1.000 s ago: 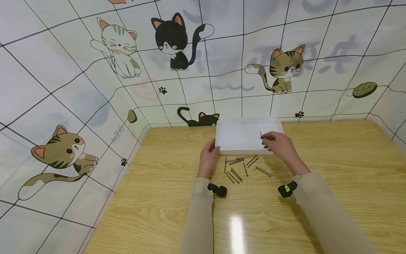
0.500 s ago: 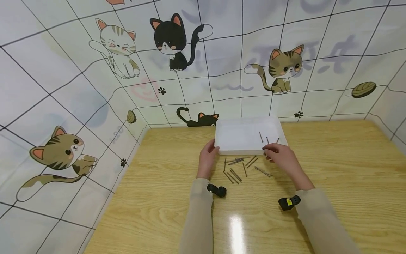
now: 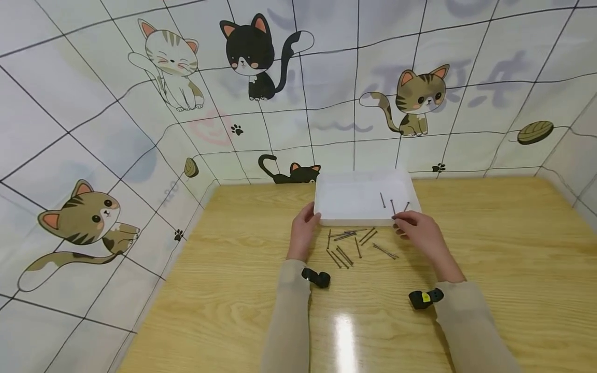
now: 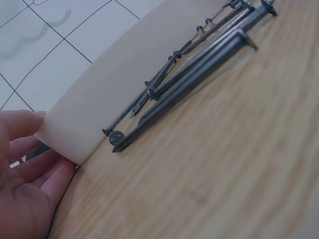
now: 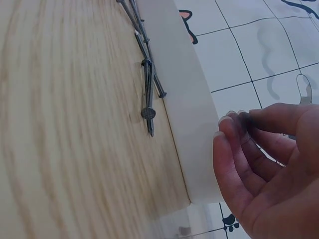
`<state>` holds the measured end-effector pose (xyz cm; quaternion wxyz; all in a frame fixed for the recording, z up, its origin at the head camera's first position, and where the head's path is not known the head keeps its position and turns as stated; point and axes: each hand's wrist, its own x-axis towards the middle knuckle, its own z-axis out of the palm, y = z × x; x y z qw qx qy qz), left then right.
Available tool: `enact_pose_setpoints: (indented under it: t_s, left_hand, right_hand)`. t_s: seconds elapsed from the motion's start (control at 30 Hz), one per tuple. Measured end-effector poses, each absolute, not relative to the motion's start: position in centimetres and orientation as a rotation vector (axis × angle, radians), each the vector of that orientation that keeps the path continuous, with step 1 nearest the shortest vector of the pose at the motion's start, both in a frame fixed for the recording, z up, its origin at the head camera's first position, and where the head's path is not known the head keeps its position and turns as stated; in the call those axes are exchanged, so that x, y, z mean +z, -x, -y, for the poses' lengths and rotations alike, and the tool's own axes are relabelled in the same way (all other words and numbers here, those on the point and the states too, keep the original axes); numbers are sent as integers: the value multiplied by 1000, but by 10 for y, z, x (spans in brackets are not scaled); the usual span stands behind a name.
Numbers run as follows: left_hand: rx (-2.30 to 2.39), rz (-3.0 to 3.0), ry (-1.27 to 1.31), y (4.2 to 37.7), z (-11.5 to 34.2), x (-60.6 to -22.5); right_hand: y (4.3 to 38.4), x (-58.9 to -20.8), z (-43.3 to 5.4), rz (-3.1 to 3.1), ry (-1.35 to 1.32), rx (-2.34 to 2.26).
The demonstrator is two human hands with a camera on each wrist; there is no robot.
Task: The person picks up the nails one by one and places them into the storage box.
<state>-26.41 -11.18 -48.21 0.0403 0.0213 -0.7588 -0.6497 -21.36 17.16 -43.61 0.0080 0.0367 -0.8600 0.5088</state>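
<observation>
A shallow white tray [image 3: 352,222] stands near the back of the table. My left hand [image 3: 303,233] grips its front left corner, fingers on the rim and low on the wall in the left wrist view. Inside the tray's right half lie three nails, one of them a dark nail [image 3: 382,200]. My right hand [image 3: 422,230] is at the front right rim, thumb and index fingertips together beside a second nail [image 3: 393,207]. I cannot tell whether they pinch it. Several loose nails [image 4: 184,82] lie on the table before the tray.
The wooden table [image 3: 224,311] has a bright glare spot near its front. A wall covering [image 3: 336,103] printed with cats and grid lines rises right behind the tray. Both wrists carry small black cameras.
My right hand let go of a nail inside the tray, drew back to the front rim, then shifted slightly right. My left hand keeps its hold on the corner.
</observation>
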Motion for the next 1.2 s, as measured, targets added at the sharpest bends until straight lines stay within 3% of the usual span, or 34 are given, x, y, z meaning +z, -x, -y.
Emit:
enact_pose_setpoints:
  t_s: [0.3, 0.63, 1.2]
  left_hand:
    - [-2006, 2309, -46, 265, 109, -481]
    - [-2018, 2316, -85, 264, 112, -481]
    - [-2030, 2297, -44, 263, 110, -482]
  right_hand:
    - [214, -436, -178, 2781, -148, 1563]
    - [213, -441, -169, 2986, -430, 1303]
    - [205, -442, -160, 3078, -420, 1124]
